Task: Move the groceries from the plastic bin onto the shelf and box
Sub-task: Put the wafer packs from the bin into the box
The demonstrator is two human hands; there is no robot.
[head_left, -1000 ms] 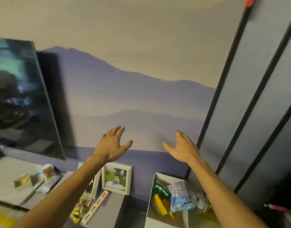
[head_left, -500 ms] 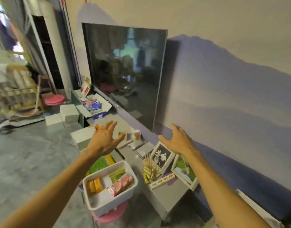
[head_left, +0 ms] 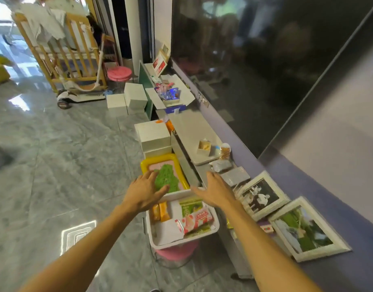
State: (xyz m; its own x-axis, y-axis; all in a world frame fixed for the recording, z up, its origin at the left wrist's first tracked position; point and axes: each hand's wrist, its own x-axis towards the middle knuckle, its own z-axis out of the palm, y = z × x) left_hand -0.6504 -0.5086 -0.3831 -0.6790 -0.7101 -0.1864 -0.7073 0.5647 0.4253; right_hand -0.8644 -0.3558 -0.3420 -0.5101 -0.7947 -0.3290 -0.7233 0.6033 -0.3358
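Observation:
A white plastic bin (head_left: 215, 227) sits on a pink stool below my hands. Inside lie a pink strawberry packet (head_left: 195, 220), a green packet (head_left: 191, 207), orange snack bars (head_left: 161, 211) and a white packet (head_left: 167, 232). My left hand (head_left: 144, 191) hovers open over the bin's far left corner. My right hand (head_left: 216, 190) hovers open over its far right corner. Neither hand holds anything. The grey shelf (head_left: 189, 127) runs along the wall past the bin, with an open white box (head_left: 171, 94) at its far end.
A yellow tray with green stuff (head_left: 163, 175) lies just beyond the bin. White boxes (head_left: 154, 135) stack on the floor beside the shelf. Framed photos (head_left: 263, 194) lean on the shelf at right, under a large dark TV (head_left: 265, 60). A wooden crib (head_left: 61, 49) stands far left.
The view has swung left and down from the wall to the bin and shelf. Both open hands have dropped to just above the bin's far edge.

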